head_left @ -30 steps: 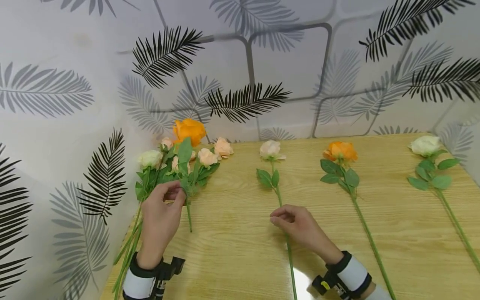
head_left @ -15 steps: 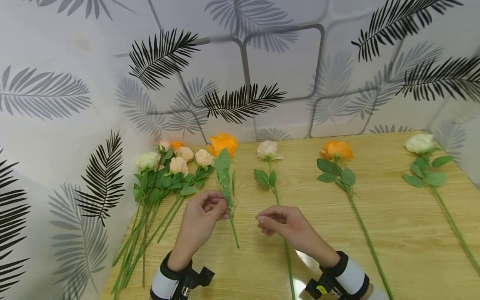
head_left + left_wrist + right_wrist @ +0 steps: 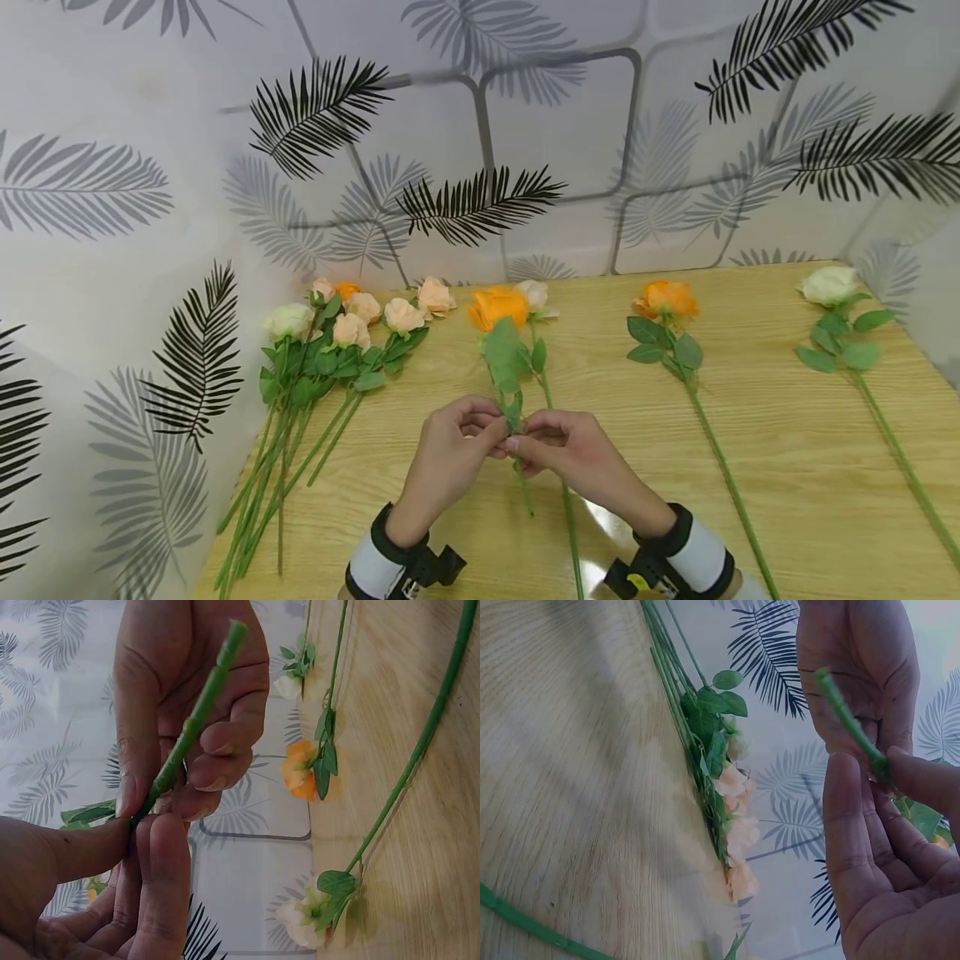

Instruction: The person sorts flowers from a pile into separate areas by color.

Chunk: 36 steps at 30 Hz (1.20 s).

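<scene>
Both hands meet over the middle of the table at the stem of an artificial orange rose (image 3: 497,308). My left hand (image 3: 459,446) pinches the stem between thumb and fingers, just below the leaves. From the other side my right hand (image 3: 577,446) pinches it at nearly the same spot. The short stem end (image 3: 196,716) points out past the fingers toward the wrist cameras. Green leaves (image 3: 504,354) stand above the fingertips and cover part of the stem. Behind the held flower, a pale pink rose (image 3: 534,293) lies on the table, its long stem passing under the right hand.
A bunch of peach roses (image 3: 405,315), with a white rose (image 3: 288,321) and a bit of orange, lies at the left. Another orange rose (image 3: 667,300) and a white rose (image 3: 828,285) lie apart at the right. A leaf-patterned covering (image 3: 555,125) rises behind the wooden table (image 3: 622,358).
My left hand has carried the orange rose rightward from the bunch to the middle. My right hand has shifted slightly left and now grips the stem too.
</scene>
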{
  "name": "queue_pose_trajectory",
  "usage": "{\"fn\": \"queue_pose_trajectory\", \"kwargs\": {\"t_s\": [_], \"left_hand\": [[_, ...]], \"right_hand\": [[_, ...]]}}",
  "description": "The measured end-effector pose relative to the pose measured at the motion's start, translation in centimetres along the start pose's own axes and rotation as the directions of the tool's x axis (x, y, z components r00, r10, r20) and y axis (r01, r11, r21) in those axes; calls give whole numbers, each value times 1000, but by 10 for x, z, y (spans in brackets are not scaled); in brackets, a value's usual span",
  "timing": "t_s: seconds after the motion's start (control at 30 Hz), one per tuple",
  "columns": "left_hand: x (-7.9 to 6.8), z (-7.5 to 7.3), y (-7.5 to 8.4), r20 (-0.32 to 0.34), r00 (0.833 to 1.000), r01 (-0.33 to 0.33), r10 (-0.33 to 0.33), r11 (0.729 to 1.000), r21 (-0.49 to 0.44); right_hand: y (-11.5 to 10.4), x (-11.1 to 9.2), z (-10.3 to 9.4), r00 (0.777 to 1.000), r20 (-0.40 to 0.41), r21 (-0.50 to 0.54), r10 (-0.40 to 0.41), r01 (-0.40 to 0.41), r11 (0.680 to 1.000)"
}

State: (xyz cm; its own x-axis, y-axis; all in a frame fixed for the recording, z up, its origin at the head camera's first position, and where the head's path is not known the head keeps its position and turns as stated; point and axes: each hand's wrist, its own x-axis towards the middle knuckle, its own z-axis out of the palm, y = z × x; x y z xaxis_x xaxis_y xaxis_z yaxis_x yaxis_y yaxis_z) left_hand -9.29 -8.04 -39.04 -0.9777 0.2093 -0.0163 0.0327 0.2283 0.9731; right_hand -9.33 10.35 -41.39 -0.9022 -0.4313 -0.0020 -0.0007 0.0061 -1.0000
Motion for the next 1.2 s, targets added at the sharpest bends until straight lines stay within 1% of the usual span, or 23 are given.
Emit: {"fn": "queue_pose_trajectory", "kwargs": {"t_s": [0.2,0.33,0.47,0.57,0.63,0.7,0.77,0.9,0.97,1.07,1.2], "left_hand": [[0,5,-3,-3,1000,-19,19,1000,-6],[-1,4,-4,-8,1000,-15,15,1000,20],[-1,4,-7,-8,1000,-13,14,998,57],[-1,1,-9,-12,999,-35,37,993,117],[-1,-3,-11,-24,998,-50,54,986,159],[-1,-11,-13,-50,997,-47,57,980,192],[-2,-22,-15,-91,995,-32,52,977,211],[-6,-48,-23,-184,982,5,41,969,245],[-8,-61,-28,-228,973,30,33,963,268],[-12,-79,-36,-271,963,80,3,952,296],[-20,-102,-47,-323,946,151,-30,922,357]], "right_hand": [[3,0,0,1000,-19,-4,9,-9,1000],[4,0,-1,999,-33,-32,3,-4,999],[4,0,-2,999,-34,-68,-6,4,998],[6,0,-6,999,-45,-98,-3,-2,995],[7,0,-9,998,-70,-125,5,-14,992],[9,-1,-14,995,-95,-137,11,-24,990],[10,-1,-20,993,-118,-154,6,-25,988],[11,-3,-33,988,-154,-171,3,-29,985],[13,-4,-41,985,-174,-195,10,-45,980],[14,-8,-55,978,-205,-230,33,-80,970],[12,-12,-76,968,-248,-266,44,-112,958]]}}
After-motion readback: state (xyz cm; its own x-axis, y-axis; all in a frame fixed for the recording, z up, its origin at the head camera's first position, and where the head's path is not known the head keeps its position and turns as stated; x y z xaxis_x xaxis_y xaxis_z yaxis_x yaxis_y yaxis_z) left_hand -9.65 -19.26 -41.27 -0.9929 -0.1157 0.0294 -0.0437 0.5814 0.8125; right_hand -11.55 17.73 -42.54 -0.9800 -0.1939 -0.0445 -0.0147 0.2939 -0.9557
